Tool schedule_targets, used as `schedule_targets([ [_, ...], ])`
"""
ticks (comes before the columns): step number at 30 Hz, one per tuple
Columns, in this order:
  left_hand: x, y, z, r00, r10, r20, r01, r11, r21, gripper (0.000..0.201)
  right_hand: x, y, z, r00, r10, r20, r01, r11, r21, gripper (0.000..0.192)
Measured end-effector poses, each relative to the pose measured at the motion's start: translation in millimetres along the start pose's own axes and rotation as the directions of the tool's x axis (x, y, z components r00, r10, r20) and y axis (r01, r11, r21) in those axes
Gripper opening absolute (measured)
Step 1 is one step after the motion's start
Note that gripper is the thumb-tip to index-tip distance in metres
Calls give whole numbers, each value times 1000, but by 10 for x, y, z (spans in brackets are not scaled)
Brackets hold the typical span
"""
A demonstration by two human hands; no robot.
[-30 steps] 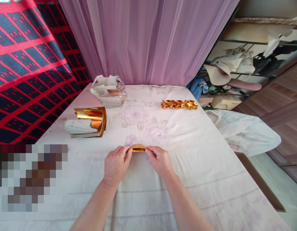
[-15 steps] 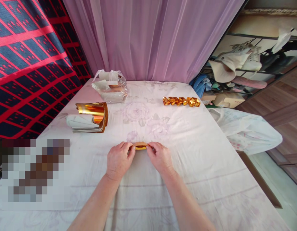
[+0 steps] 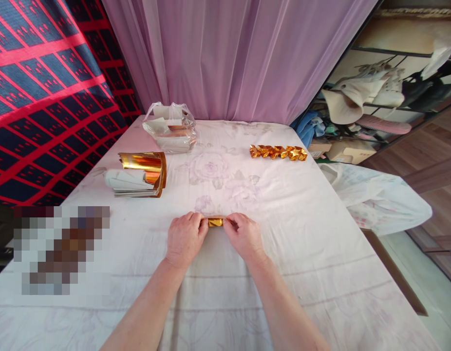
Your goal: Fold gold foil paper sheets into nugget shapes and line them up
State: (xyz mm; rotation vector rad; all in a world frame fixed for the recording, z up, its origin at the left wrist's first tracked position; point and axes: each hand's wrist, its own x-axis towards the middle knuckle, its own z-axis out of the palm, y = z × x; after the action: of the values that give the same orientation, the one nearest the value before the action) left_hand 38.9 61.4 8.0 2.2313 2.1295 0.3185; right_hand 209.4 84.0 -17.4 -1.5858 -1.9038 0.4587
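Observation:
Between my two hands is a small piece of folded gold foil paper [image 3: 215, 222], held just above or on the tablecloth. My left hand [image 3: 186, 237] pinches its left end, and my right hand [image 3: 244, 235] grips the right end. The fingertips cover both ends, so only the shiny middle shows. Farther back on the right lies a row of folded gold paper pieces [image 3: 278, 152]. To the left is a curved stack of gold foil sheets [image 3: 143, 165] with white backs.
A clear plastic bag [image 3: 170, 129] of paper stands at the table's back left. A blurred patch [image 3: 65, 248] hides something at the left. White plastic bags [image 3: 389, 200] and a shelf with shoes and a cap [image 3: 344, 105] are beyond the right edge. A purple curtain [image 3: 225, 58] hangs behind.
The foil's visible middle has turned from a dull, open-looking band to a compact, shiny gold strip. My hands stay at its ends. The whole view has shifted slightly.

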Motion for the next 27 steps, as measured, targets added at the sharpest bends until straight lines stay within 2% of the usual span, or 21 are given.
schedule_targets([
  [10,5,11,-12,999,19,33,-18,1000,-4,22,-17,14,33,1000,-13,-17,12,999,-35,16],
  [21,0,22,-6,999,-8,50,11,998,-63,20,-32,17,46,999,-46,-24,45,998,-45,19],
  [27,-5,24,-22,998,23,60,-20,998,-53,21,-31,12,42,999,-47,-19,46,997,-61,19],
])
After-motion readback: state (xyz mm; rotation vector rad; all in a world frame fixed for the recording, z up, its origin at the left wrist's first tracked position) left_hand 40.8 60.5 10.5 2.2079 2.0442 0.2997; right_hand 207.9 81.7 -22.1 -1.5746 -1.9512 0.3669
